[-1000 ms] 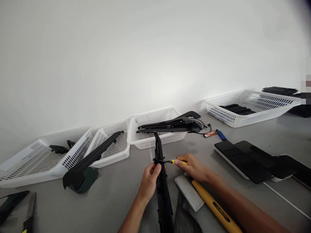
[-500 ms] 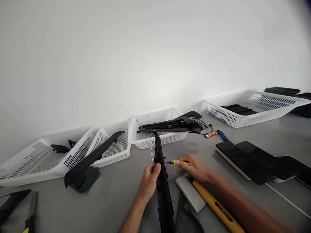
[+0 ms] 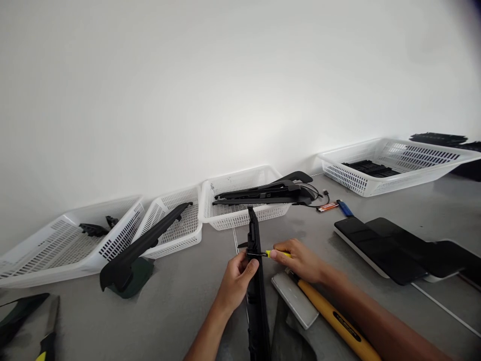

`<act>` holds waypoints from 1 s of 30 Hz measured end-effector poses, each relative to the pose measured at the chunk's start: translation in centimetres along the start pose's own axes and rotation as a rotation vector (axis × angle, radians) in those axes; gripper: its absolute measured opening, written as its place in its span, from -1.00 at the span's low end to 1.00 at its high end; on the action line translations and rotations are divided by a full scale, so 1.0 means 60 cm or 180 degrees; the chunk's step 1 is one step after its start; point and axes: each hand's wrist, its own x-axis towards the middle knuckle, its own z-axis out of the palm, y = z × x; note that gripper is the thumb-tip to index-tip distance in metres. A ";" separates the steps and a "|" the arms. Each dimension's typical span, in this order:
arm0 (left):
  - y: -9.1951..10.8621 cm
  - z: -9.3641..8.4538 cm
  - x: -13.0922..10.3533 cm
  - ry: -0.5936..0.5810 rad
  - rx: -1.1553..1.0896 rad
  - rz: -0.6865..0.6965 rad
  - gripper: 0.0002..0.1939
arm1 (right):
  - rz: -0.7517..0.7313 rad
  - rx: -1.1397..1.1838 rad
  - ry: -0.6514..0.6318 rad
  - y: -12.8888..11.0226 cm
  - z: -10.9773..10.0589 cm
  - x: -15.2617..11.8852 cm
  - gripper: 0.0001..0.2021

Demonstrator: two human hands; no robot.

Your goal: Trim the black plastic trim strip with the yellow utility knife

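A long black plastic trim part [image 3: 257, 306] stretches away from me, its far end near the middle basket. My left hand [image 3: 236, 281] is closed around it, the thumb lying on top. From the right, my right hand [image 3: 296, 259] grips a small yellow-handled tool [image 3: 277, 253]. Its thin metal tip meets the trim part just beyond my left thumb; the exact shape of that tip is hard to make out. Under my right forearm lies a mallet with a yellow handle [image 3: 334, 321] and a pale grey head [image 3: 295, 299].
Several white baskets [image 3: 225, 223] line the wall, some holding black parts. One black trim part [image 3: 143, 240] leans across a basket edge. Stacked black flat panels [image 3: 379, 245] lie right, near a blue object [image 3: 344, 208] and a cable. A file [image 3: 51, 318] lies far left.
My left hand and the black trim part have shifted a little to the right. The tool stays at about the same place, and less of its metal tip shows now.
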 end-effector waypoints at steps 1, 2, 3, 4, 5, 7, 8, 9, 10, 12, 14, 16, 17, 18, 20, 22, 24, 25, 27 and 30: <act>-0.001 0.000 0.000 -0.0013 0.0021 0.0003 -0.37 | 0.0022 -0.0032 0.0022 0.000 0.000 0.000 -0.33; -0.001 0.000 -0.001 -0.0018 0.0037 0.0005 -0.38 | 0.0040 -0.0047 0.0055 0.000 0.000 0.000 -0.33; -0.002 0.000 -0.001 -0.0019 0.0053 0.0011 -0.39 | 0.0050 -0.0042 0.0081 0.000 0.000 0.000 -0.33; -0.002 0.000 -0.001 -0.0021 0.0060 0.0023 -0.40 | 0.0048 -0.0027 0.0083 0.000 0.000 0.000 -0.33; -0.002 0.000 -0.001 -0.0035 0.0058 0.0039 -0.41 | 0.0034 -0.0014 0.0059 0.001 -0.001 0.000 -0.33; -0.002 0.000 0.000 -0.0062 0.0033 0.0070 -0.44 | 0.0015 -0.0013 -0.0002 0.001 -0.001 0.000 -0.33; -0.002 0.000 0.001 -0.0066 0.0024 0.0076 -0.45 | 0.0029 -0.0028 -0.0018 0.001 -0.001 0.000 -0.33; -0.003 0.000 0.001 -0.0056 0.0022 0.0068 -0.46 | 0.0054 -0.0044 -0.0015 0.002 -0.001 0.000 -0.33; -0.004 -0.001 0.002 -0.0032 0.0028 0.0042 -0.46 | 0.0087 -0.0046 0.0002 0.002 -0.001 0.000 -0.33; -0.005 -0.003 0.004 0.0045 0.0035 -0.0021 -0.46 | 0.0156 0.0006 0.0032 0.004 0.000 0.000 -0.33; -0.006 -0.006 0.006 0.0109 -0.0001 -0.0060 -0.46 | 0.0180 0.0118 0.0016 0.005 0.001 0.000 -0.34; -0.004 -0.007 0.006 0.0154 -0.0066 -0.0051 -0.48 | 0.0167 0.0238 -0.0005 0.005 0.001 0.001 -0.35; -0.003 -0.007 0.007 0.0170 -0.0103 -0.0035 -0.49 | 0.0149 0.0289 -0.0008 0.005 0.000 0.001 -0.35; -0.003 -0.007 0.007 0.0177 -0.0134 -0.0021 -0.50 | 0.0131 0.0328 -0.0003 0.005 0.000 0.001 -0.35; -0.001 -0.007 0.006 0.0159 -0.0182 -0.0009 -0.52 | 0.0112 0.0345 0.0001 0.006 -0.002 0.002 -0.36; -0.001 -0.007 0.005 0.0095 -0.0226 -0.0042 -0.52 | 0.0124 0.0251 -0.0007 0.006 -0.002 0.001 -0.36; 0.000 -0.008 0.003 0.0096 -0.0270 -0.0052 -0.47 | 0.0152 0.0067 -0.0027 0.006 -0.001 0.001 -0.35; 0.001 -0.008 0.001 0.0130 -0.0292 -0.0041 -0.43 | 0.0164 -0.0020 -0.0041 0.005 0.000 0.001 -0.35; 0.002 -0.007 -0.002 0.0216 -0.0322 -0.0008 -0.39 | 0.0169 -0.0161 -0.0035 0.004 0.000 0.000 -0.35; 0.006 -0.005 -0.008 0.0078 -0.0362 0.0022 -0.40 | 0.0176 -0.0303 0.0183 0.004 -0.003 0.001 -0.35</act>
